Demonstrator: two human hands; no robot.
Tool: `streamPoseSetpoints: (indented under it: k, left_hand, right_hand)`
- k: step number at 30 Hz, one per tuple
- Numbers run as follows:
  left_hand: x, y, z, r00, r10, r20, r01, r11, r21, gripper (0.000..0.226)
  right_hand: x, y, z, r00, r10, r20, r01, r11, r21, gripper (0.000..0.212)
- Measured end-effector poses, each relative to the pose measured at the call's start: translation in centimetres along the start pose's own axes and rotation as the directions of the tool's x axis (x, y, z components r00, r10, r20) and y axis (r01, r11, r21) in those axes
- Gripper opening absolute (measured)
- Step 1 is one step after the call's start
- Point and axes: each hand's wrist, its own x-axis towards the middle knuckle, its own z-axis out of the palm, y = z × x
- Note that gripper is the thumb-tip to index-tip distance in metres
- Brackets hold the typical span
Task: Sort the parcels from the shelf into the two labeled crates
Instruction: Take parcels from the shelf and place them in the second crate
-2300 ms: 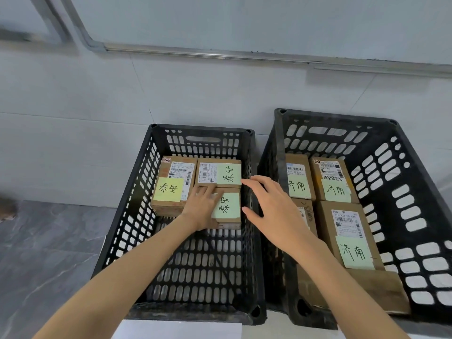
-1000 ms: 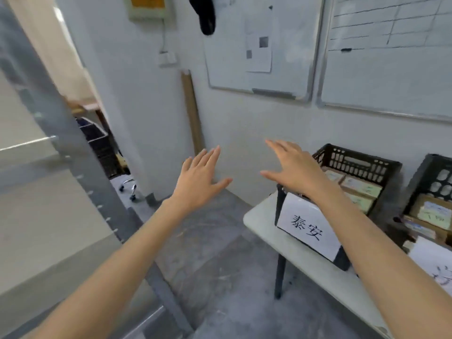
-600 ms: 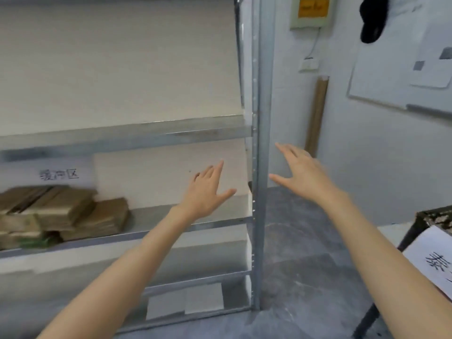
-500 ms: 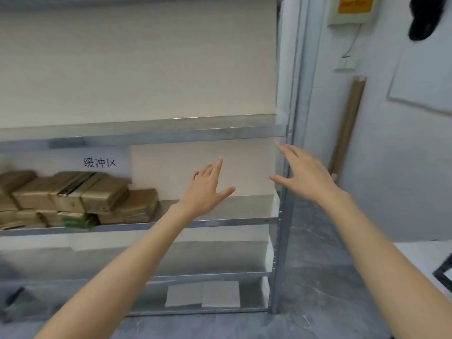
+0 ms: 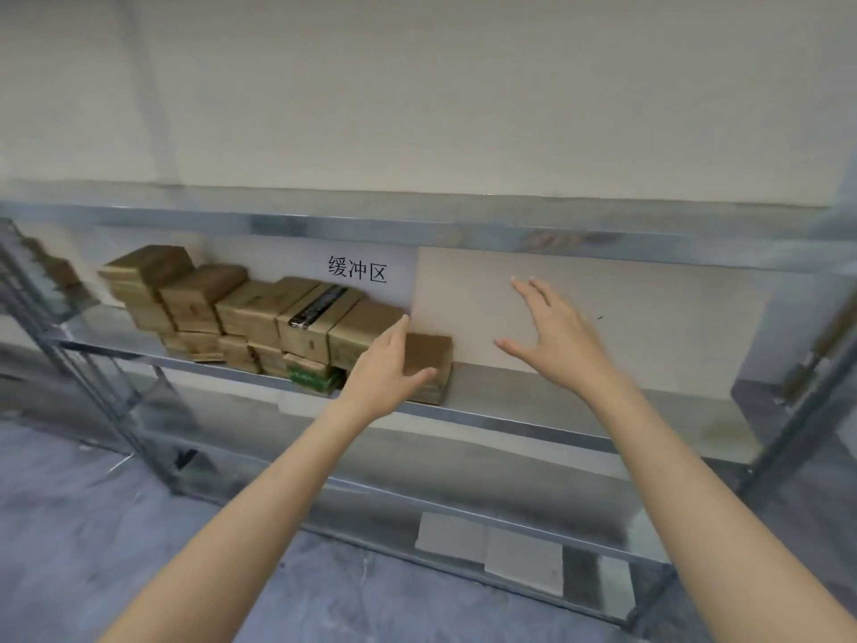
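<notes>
Several brown cardboard parcels (image 5: 259, 313) are stacked in two layers on the middle board of a metal shelf (image 5: 533, 424). The rightmost parcel (image 5: 433, 364) lies low at the end of the row. My left hand (image 5: 387, 368) is stretched out in front of that parcel with fingers apart, holding nothing; whether it touches the box I cannot tell. My right hand (image 5: 554, 334) hovers open to the right, in front of the bare back wall of the shelf. The two crates are out of view.
A white paper sign (image 5: 357, 271) with black characters hangs on the shelf's back wall above the parcels. A green-printed parcel (image 5: 310, 375) sits in the bottom layer. Two grey sheets (image 5: 491, 547) lie on the lowest board. Grey floor lies below.
The view swung left from the crates to the shelf and closer to it. Both open hands have come nearer the parcels, my left hand now in front of the rightmost one.
</notes>
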Motion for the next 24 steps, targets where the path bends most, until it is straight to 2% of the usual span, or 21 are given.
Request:
streamPoseSetpoints:
  k: [7,11,15,18,24]
  left_hand:
    - [5.5,-8.3,4.0,0.993,-0.035,0.113,0.044,0.996,-0.08,0.096]
    - [8.3,-11.1,6.9,0.978,-0.069,0.196,0.095,0.988,-0.125,0.097]
    - [10.1,-13.1,9.8,0.954,-0.095,0.285,0.144,0.977,-0.157,0.094]
    - [10.9,-14.0,11.8,0.956,-0.098,0.278,0.146,0.976,-0.161,0.096]
    - [12.3,-15.0,13.9,0.962,-0.085,0.258,0.129,0.979,-0.158,0.102]
  right_hand:
    - [7.5,-2.3,10.4,0.997,0.058,0.043,-0.059,0.998,0.012,0.101]
    - [10.0,-1.7,16.0,0.968,0.141,0.21,-0.145,0.989,0.006,0.114]
    - [11.3,-0.7,21.1,0.888,0.225,0.4,-0.269,0.962,0.055,0.122]
    - [12.1,-0.4,24.4,0.847,0.241,0.475,-0.315,0.946,0.082,0.126]
    - [13.8,0.1,28.5,0.832,0.216,0.511,-0.343,0.924,0.168,0.131]
